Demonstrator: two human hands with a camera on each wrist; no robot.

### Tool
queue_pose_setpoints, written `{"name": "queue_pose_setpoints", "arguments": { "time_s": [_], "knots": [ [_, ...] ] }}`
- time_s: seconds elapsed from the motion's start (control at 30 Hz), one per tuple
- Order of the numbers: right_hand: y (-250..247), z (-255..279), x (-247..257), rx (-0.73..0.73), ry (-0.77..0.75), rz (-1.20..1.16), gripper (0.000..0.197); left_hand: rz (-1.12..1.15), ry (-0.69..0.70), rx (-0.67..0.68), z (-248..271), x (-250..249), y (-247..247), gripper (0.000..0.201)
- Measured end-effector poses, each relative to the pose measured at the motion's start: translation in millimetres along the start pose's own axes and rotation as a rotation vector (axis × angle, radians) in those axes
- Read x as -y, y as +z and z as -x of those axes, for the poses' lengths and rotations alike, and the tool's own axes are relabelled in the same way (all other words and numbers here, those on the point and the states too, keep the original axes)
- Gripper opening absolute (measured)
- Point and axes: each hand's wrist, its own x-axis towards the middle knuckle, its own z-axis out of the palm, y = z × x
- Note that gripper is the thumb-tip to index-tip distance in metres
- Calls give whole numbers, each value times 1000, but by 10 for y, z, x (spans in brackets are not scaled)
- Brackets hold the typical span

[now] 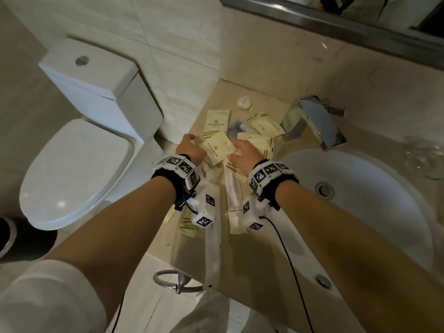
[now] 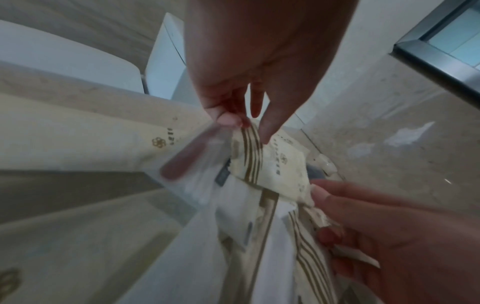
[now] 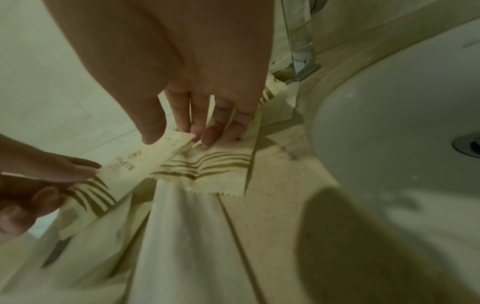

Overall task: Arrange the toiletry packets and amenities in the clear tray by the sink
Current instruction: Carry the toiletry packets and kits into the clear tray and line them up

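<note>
Between my two hands I hold a cream toiletry packet [image 1: 217, 149] [image 2: 275, 164] [image 3: 135, 166] with gold stripes, just above a heap of similar packets. My left hand [image 1: 193, 144] [image 2: 248, 129] pinches its striped end with thumb and fingers. My right hand [image 1: 234, 150] [image 3: 179, 137] pinches the opposite corner. The clear tray [image 1: 212, 258] lies lengthwise on the counter left of the sink, and its walls are hard to make out. Several packets lie in and around it, among them a long one [image 1: 234, 207] under my right wrist and an upright one [image 1: 216, 122] at the back.
A chrome faucet [image 1: 314, 121] and a white basin [image 1: 360, 200] are to the right. More packets [image 1: 264, 124] lean near the faucet, and a small round white item [image 1: 244, 103] sits by the wall. A toilet [image 1: 79, 164] stands left of the counter, with a towel ring [image 1: 173, 282] below its edge.
</note>
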Motion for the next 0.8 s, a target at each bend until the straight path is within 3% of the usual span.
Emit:
{"name": "queue_pose_setpoints", "arguments": {
  "time_s": [0.23, 0.4, 0.57, 0.7, 0.8],
  "knots": [
    [-45, -53, 57, -161, 70, -334, 39, 127, 116, -60, -66, -96, -55, 33],
    [-258, 25, 142, -160, 16, -437, 28, 189, 208, -38, 10, -307, -164, 28],
    [-759, 319, 72, -196, 7, -457, 30, 238, 350, 112, 306, -688, -62, 14],
    [-1314, 647, -229, -387, -6, -428, 29, 234, 445, 262, 680, -1130, 228, 8],
    [-1712, 980, -512, -511, 56, -464, 30, 201, 523, 325, 957, -1454, 602, 22]
  ]
}}
